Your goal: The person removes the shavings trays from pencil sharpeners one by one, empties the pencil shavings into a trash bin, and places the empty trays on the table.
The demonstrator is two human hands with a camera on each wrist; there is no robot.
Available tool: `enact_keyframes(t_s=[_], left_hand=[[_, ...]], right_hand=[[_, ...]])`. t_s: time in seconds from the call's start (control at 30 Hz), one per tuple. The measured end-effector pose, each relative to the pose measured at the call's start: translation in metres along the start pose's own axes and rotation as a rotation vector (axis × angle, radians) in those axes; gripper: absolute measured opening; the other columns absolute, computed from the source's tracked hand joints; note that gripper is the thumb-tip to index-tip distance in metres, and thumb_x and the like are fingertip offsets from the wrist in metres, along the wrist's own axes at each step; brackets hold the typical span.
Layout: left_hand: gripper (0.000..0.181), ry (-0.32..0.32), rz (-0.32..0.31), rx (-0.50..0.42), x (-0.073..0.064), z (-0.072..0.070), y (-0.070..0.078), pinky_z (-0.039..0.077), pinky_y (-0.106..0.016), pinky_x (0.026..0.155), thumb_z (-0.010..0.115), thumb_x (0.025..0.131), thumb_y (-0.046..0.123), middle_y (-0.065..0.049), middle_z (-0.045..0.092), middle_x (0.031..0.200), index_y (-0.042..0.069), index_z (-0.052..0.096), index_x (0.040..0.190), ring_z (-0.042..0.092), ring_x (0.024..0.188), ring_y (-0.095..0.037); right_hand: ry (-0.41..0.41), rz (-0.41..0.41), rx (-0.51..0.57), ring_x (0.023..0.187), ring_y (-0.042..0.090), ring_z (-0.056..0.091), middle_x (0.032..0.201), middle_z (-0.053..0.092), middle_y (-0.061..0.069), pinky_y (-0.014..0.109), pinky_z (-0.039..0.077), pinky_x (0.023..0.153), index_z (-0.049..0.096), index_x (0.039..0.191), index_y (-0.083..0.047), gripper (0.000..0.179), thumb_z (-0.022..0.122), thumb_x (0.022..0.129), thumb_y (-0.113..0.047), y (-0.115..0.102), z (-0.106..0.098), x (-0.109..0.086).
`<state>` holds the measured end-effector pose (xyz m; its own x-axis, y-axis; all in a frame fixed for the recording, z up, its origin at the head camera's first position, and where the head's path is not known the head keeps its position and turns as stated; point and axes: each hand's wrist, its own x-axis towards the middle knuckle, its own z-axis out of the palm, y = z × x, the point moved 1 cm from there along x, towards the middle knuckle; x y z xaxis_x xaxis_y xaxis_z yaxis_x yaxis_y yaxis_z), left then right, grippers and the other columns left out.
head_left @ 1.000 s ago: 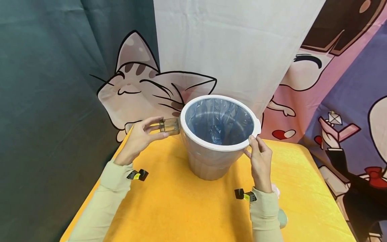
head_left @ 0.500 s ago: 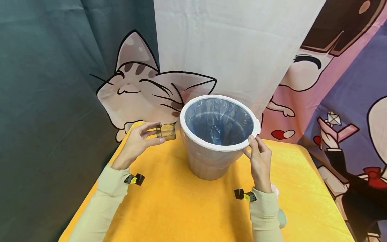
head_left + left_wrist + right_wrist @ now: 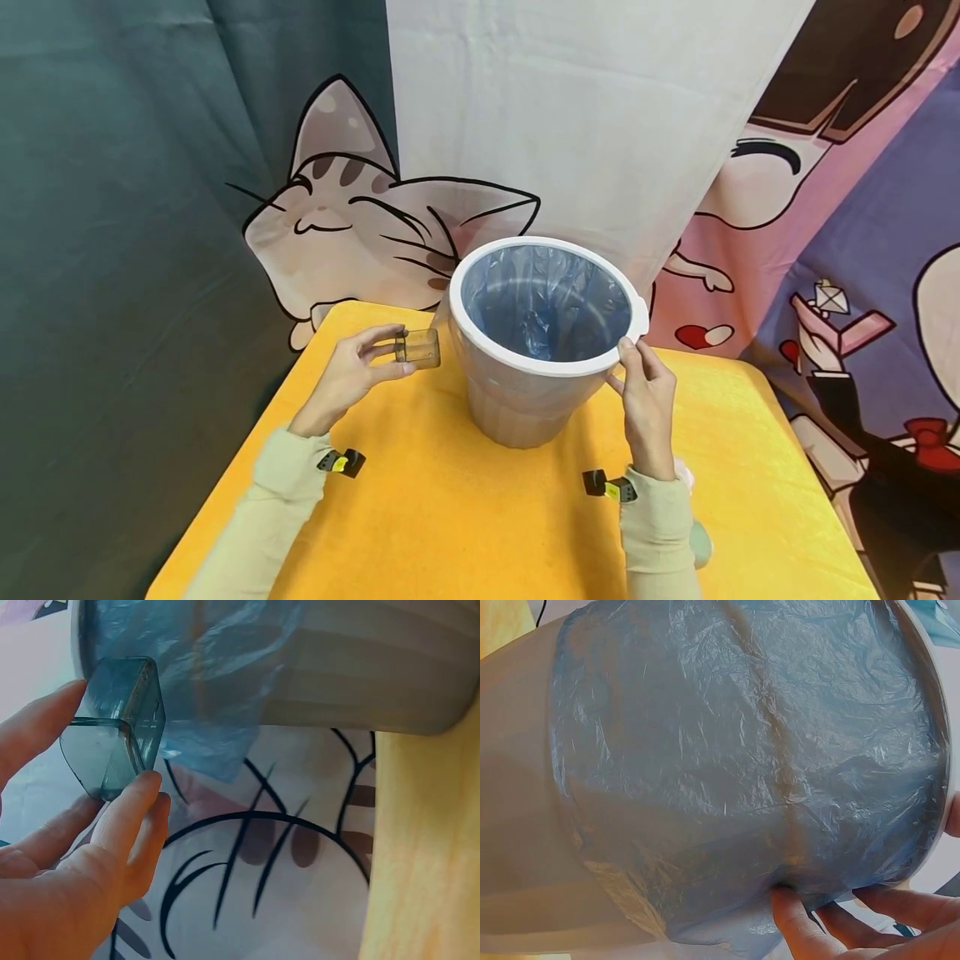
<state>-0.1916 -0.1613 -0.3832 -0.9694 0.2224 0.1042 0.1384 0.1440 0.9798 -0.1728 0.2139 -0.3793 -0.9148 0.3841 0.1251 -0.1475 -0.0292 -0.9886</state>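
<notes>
A pale trash bin with a white rim is lined with a bluish plastic bag, whose edge hangs down outside. My right hand grips the near right part of the rim; in the right wrist view its fingertips press the bag against the bin's outer wall. To the left of the bin, my left hand holds a small see-through tinted box by its edges between thumb and fingers. In the left wrist view the box overlaps the bin's lined side; the head view shows a gap between them.
A yellow cloth covers the table. Beside my right sleeve lie a pale green object and a pinkish one, both partly hidden. Curtains with cartoon prints hang close behind the table.
My left hand has drawn the tinted box away from the bin's rim and lowered it somewhat. My right hand keeps its grip on the rim, and the bin has stayed in place.
</notes>
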Motion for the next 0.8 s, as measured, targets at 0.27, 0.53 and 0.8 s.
enact_keyframes(t_s=[0.27, 0.53, 0.8], left_hand=[[0.063, -0.007, -0.023, -0.011, -0.008, 0.002, -0.024, 0.048, -0.027, 0.092, 0.077, 0.075, 0.020, -0.006, 0.045, 0.136, 0.013, 0.049, 0.130, 0.046, 0.122, -0.024], [0.062, -0.019, -0.028, -0.019, -0.014, 0.001, -0.041, 0.049, -0.026, 0.091, 0.077, 0.074, 0.019, -0.006, 0.047, 0.134, 0.014, 0.050, 0.129, 0.047, 0.121, -0.025], [0.063, -0.046, -0.031, -0.046, -0.018, 0.003, -0.056, 0.049, -0.025, 0.090, 0.077, 0.075, 0.017, -0.009, 0.044, 0.136, 0.011, 0.048, 0.131, 0.045, 0.122, -0.027]], right_hand=[[0.008, -0.007, -0.015, 0.111, 0.022, 0.050, 0.124, 0.053, 0.013, 0.042, 0.050, 0.084, 0.057, 0.126, -0.010, 0.051, 0.062, 0.085, -0.041, 0.000, 0.000, 0.000], [0.007, -0.016, -0.021, 0.112, 0.021, 0.050, 0.126, 0.053, 0.013, 0.042, 0.051, 0.083, 0.057, 0.126, -0.010, 0.050, 0.061, 0.086, -0.040, 0.000, -0.001, 0.001], [0.006, -0.008, -0.022, 0.112, 0.022, 0.050, 0.126, 0.053, 0.013, 0.041, 0.051, 0.083, 0.057, 0.127, -0.010, 0.051, 0.061, 0.086, -0.041, 0.000, 0.000, 0.000]])
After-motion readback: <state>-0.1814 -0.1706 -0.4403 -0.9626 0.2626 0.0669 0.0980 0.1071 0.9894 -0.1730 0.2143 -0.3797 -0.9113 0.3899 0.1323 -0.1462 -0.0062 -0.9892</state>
